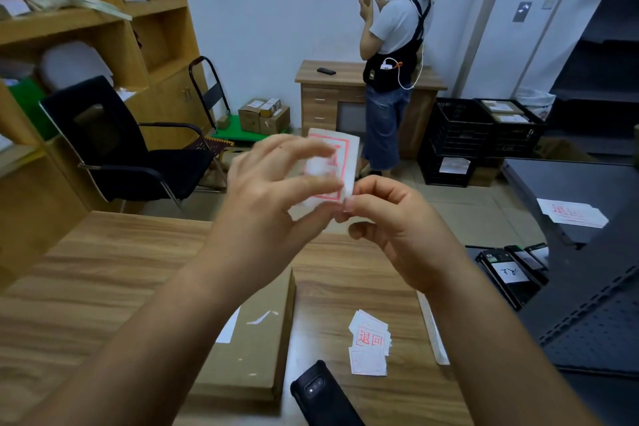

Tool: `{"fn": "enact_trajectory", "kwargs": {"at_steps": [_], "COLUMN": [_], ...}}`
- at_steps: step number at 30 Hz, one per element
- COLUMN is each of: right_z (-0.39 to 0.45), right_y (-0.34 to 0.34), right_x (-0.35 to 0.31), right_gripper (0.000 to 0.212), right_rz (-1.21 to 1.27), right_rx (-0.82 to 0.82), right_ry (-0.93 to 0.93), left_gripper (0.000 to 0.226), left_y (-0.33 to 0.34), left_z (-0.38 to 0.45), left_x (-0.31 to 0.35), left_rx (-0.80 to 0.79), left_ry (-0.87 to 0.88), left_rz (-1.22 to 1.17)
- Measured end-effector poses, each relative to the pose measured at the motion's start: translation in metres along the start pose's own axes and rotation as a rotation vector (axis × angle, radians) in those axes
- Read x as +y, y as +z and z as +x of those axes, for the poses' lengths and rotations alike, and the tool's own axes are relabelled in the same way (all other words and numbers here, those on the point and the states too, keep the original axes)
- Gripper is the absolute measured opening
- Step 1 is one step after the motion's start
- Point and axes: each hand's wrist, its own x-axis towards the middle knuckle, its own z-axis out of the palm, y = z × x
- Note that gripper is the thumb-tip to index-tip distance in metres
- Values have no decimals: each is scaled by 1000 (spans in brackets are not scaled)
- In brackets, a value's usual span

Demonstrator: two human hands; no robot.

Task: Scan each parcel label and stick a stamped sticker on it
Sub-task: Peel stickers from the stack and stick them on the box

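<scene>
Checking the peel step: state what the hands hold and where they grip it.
Both hold the stamped sticker: right hand pinches its lower corner; left hand has fingers on its face, blurred.

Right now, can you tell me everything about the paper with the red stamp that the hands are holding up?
The sticker is a white paper rectangle with a red stamped frame and red characters inside, blurred here. It is held up in the air above the wooden desk, standing roughly upright and a little tilted. The right hand pinches its lower right corner. The left hand covers its left part with fingers spread, seemingly peeling it. It looks thin and slightly bent. Nothing else touches it.
</scene>
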Motion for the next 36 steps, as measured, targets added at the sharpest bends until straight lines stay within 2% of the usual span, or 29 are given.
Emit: {"fn": "enact_trajectory", "kwargs": {"at_steps": [4,9,14,19,25,36], "right_z": [-3,-6,-8,-8,-8,-7], "right_y": [-3,-3,0,1,4,7], "right_x": [-4,-6,-8,-10,-13,-9], "right_gripper": [9,15,16,9,18,17], "right_rz": [194,347,335,292,268,195], "right_rx": [-114,-157,-158,-130,-142,-102], "right_ry": [-38,-32,-59,-93,-107,-153], "left_gripper": [21,20,20,19,21,20], "left_y": [-4,-10,-12,-13,-15,-16], "left_z": [1,2,4,5,5,3], "left_x": [4,11,13,13,13,12], "left_rx": [-22,8,22,26,14,36], "left_ry": [-72,-134,-168,-200,-220,-181], "left_rz": [-173,-204,-262,-283,-279,-235]}}
